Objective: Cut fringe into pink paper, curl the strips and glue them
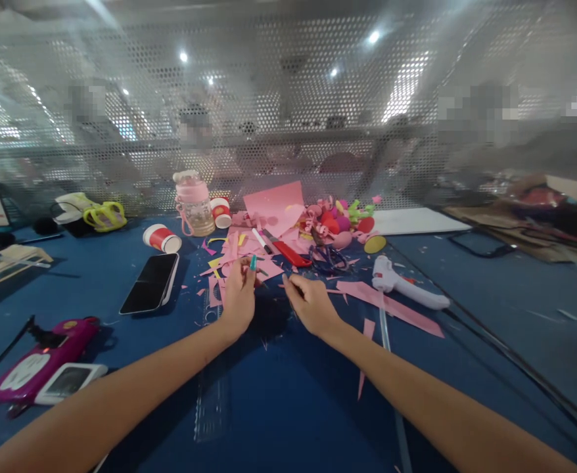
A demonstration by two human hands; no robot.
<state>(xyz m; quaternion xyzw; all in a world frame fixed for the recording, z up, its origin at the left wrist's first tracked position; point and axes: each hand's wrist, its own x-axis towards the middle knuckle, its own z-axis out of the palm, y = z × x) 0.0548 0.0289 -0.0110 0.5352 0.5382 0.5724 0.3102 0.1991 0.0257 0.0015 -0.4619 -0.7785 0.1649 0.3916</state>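
Over the dark blue table, my left hand has its fingers bent together, with a small teal piece at the thumb tip. Whether that piece is held or stuck on the nail is unclear. My right hand is curled closed a short way to the right; something thin and dark shows at its fingertips, too blurred to name. Just beyond both hands lie pink paper scraps, a red-handled cutter, a white marker and dark blue scissors. A clear ruler lies below my left hand.
A white glue gun with a glue stick lies at right, beside a pink strip. On the left are a phone, paper cups, a bottle and a purple device. Balloons and perforated metal stand behind.
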